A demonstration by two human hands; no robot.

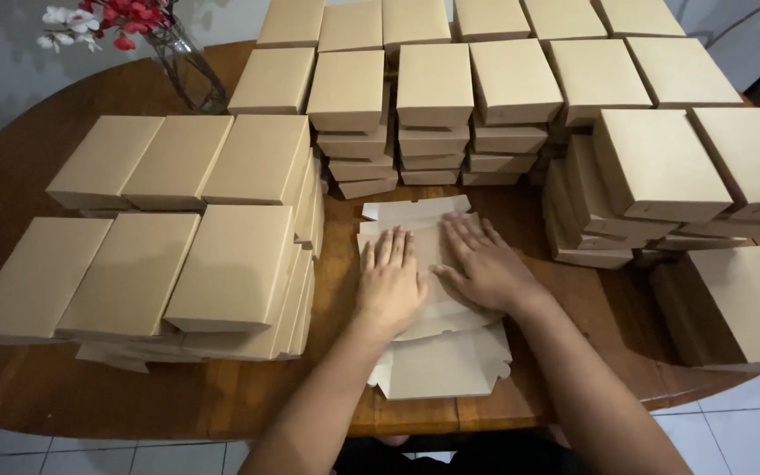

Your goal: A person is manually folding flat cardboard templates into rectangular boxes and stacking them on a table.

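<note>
Both hands, the left hand (390,280) and right hand (484,264), are pressed flat, fingers spread, gripping nothing, on an unfolded kraft-brown cardboard box blank (437,356) at the near middle of the round wooden counter (63,396). Stacks of folded brown boxes (230,264) are ranged around the blank; a crooked crease could probably be caused by uneven pressure.

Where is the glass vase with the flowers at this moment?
In the head view, the glass vase stands at the far left of the wooden table, just left of the rear stacks of closed brown boxes.
</note>
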